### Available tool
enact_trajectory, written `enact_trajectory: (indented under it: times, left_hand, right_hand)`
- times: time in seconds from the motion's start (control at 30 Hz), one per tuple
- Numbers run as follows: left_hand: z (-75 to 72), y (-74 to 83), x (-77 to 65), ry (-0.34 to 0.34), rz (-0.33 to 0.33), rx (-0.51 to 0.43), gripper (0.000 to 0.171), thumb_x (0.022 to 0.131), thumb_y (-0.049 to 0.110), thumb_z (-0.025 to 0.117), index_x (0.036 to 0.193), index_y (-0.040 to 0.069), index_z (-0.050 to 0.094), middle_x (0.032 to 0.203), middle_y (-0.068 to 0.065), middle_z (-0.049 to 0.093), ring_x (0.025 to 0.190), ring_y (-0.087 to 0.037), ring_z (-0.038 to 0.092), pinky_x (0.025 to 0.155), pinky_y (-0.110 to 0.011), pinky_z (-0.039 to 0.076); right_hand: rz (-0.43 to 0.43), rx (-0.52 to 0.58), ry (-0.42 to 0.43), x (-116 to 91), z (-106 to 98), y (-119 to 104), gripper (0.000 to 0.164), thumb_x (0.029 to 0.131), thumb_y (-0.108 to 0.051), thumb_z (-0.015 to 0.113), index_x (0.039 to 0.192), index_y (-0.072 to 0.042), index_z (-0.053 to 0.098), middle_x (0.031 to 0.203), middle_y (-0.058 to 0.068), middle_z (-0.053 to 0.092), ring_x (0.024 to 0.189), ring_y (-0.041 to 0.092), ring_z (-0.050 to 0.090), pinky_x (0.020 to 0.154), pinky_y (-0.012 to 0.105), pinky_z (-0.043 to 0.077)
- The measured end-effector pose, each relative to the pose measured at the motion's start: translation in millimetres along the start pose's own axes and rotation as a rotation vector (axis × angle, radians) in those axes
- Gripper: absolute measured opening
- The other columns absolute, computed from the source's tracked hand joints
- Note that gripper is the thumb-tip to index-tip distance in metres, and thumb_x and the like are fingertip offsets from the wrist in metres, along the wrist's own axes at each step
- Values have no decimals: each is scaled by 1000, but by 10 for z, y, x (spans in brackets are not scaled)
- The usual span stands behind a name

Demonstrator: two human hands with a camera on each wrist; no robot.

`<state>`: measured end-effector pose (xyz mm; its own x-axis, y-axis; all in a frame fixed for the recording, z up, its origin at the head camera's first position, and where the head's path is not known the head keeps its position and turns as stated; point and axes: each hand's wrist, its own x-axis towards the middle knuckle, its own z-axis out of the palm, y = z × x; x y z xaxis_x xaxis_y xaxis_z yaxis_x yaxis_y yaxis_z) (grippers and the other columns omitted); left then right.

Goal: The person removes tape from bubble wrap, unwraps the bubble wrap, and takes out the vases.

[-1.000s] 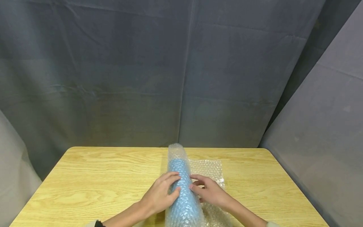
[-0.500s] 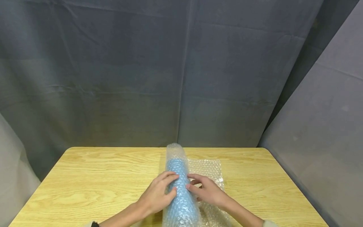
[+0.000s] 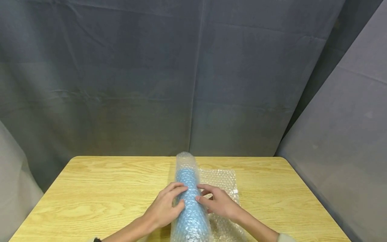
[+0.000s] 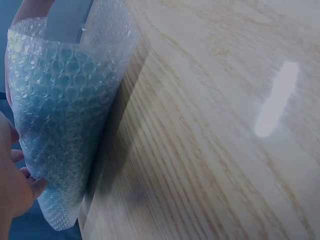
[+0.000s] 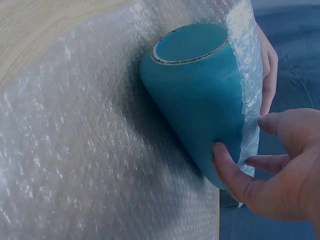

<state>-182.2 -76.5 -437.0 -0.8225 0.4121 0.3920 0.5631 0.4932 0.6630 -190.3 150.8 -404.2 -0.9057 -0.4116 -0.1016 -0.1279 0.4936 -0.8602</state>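
A blue ceramic vase [image 5: 195, 100] lies on its side in bubble wrap [image 3: 219, 176], its round base facing the near end. The wrap covers its top and left side, and the sheet spreads out to the right beneath it. My left hand [image 3: 164, 205] holds the wrapped vase from the left, fingertips and thumb bent over the wrap. From the right, my right hand [image 3: 222, 201] pinches the wrap's edge, with one finger against the bare vase in the right wrist view. The wrap extends beyond the vase at the far end, reaching the table's back edge.
Under everything is a wood-grain table [image 3: 90, 188] with rounded far corners. A dark grey curtain [image 3: 136, 84] hangs behind it, and lighter grey cloth [image 3: 347, 134] flanks the right side. Light cloth [image 3: 15, 168] hangs at the left.
Both hands and the wrapped vase have shifted slightly to the left. The flat part of the bubble wrap stays nearly where it was on the table.
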Motion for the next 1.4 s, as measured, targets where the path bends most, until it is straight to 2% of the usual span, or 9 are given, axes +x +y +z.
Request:
enact_trajectory:
  times: [0.23, 0.53, 0.67, 0.8, 0.9, 1.07, 1.27, 1.4]
  left_hand:
    - [-18, -12, -27, 11, -20, -6, 41, 89, 10, 62, 129, 4, 65, 133, -6, 57, 122, -27, 56, 98, -48, 50]
    - [-34, -27, -76, 15, -59, -22, 42, 89, 10, 61, 130, 5, 64, 135, -7, 56, 123, -30, 55, 97, -51, 50]
    - [-46, -36, -97, 15, -78, -41, 42, 90, 11, 61, 131, 5, 64, 136, -7, 56, 125, -31, 54, 97, -52, 49]
    - [-56, -44, -103, 18, -79, -56, 41, 90, 10, 61, 131, 5, 64, 136, -7, 56, 124, -31, 54, 97, -51, 50]
    - [-58, -45, -103, 18, -82, -60, 41, 90, 11, 61, 131, 5, 64, 136, -7, 56, 123, -29, 55, 96, -50, 50]
    - [-53, -44, -104, 18, -94, -63, 38, 93, 15, 61, 130, 5, 64, 136, -7, 55, 123, -29, 55, 96, -48, 51]
    - [-32, -41, -115, 46, -98, -29, 45, 96, 36, 64, 130, 6, 64, 135, -8, 56, 120, -30, 56, 94, -49, 52]
    - [-25, -47, -131, 64, -96, 2, 50, 94, 41, 67, 129, 6, 65, 134, -9, 56, 119, -30, 56, 94, -51, 51]
  right_hand:
    - [-25, 1, 10, 1, 26, -10, 55, 98, -27, 66, 143, 1, 51, 121, 21, 60, 87, 24, 68, 62, 32, 60]
    - [-41, 0, 2, 2, 66, -19, 54, 99, -27, 64, 144, -1, 50, 125, 23, 56, 87, 23, 67, 65, 37, 60]
    - [-60, -30, 11, 5, 84, -17, 52, 99, -27, 64, 144, -1, 51, 127, 25, 55, 91, 26, 67, 65, 36, 60]
    - [-76, -74, 28, -3, 101, -8, 52, 100, -29, 63, 143, -3, 52, 130, 26, 54, 99, 35, 65, 71, 39, 59]
    - [-42, -10, 14, -23, 110, 12, 54, 101, -31, 61, 147, -6, 49, 137, 31, 49, 105, 41, 63, 75, 45, 59]
    - [24, 166, -24, -41, 132, 51, 58, 102, -30, 59, 152, -7, 41, 143, 38, 38, 110, 47, 60, 69, 45, 61]
    - [21, 180, -30, -20, 149, 53, 58, 102, -28, 59, 152, -7, 40, 141, 36, 42, 104, 41, 63, 68, 43, 61]
    - [12, 168, -20, -8, 161, 42, 58, 101, -28, 61, 151, -7, 42, 139, 33, 45, 98, 33, 65, 66, 41, 61]
